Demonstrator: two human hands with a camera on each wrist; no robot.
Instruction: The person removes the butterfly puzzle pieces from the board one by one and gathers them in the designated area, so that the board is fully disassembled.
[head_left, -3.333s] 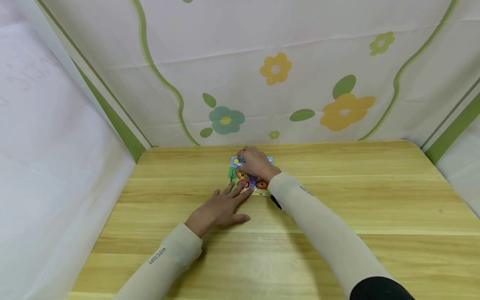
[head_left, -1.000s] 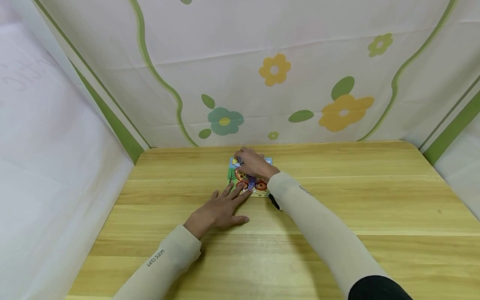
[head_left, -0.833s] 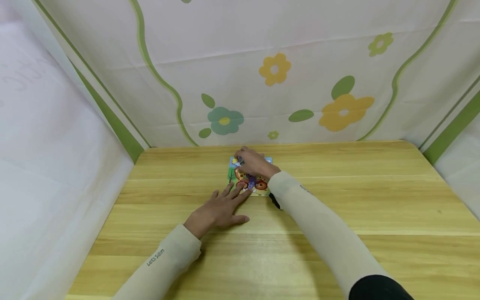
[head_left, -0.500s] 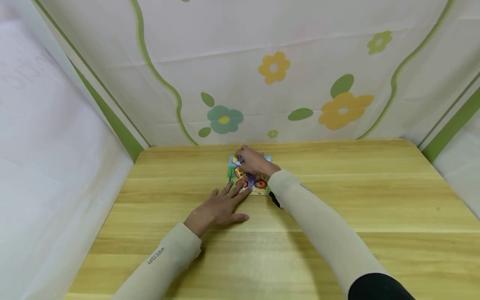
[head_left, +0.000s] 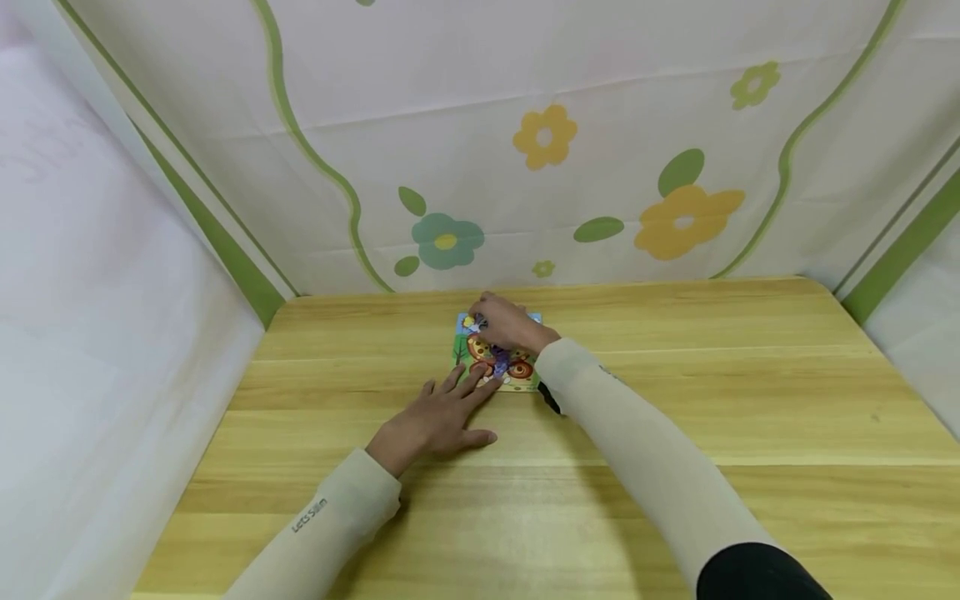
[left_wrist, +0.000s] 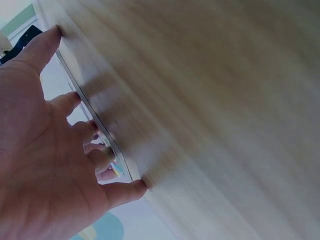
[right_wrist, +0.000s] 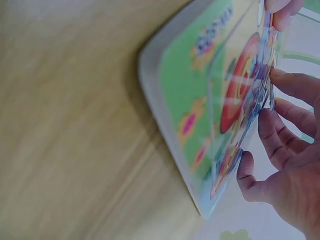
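Note:
A flat square jigsaw puzzle (head_left: 520, 370) with a butterfly picture lies near the table's back edge. My left hand (head_left: 438, 421) is spread flat, two of its fingertips over the puzzle's lower edge and its thumb on the wood. The left wrist view shows the left palm (left_wrist: 45, 155) arched over the table. My right hand (head_left: 510, 323) covers the puzzle's upper part, fingers bent down and thumb opposed. Seen from the right wrist, the right hand (right_wrist: 292, 155) has thumb and fingertips at the puzzle's face, around a puzzle piece mostly hidden by them.
The wooden table (head_left: 675, 383) has rounded back corners. A white cloth wall (head_left: 345, 83) with printed flowers rises right behind it. White cloth sides (head_left: 112, 333) stand left and right. A black band (head_left: 550, 398) shows under the right cuff.
Both hands keep nearly the same place on the puzzle. Right fingertips have shifted slightly since the oldest frame. The head view has drifted a little.

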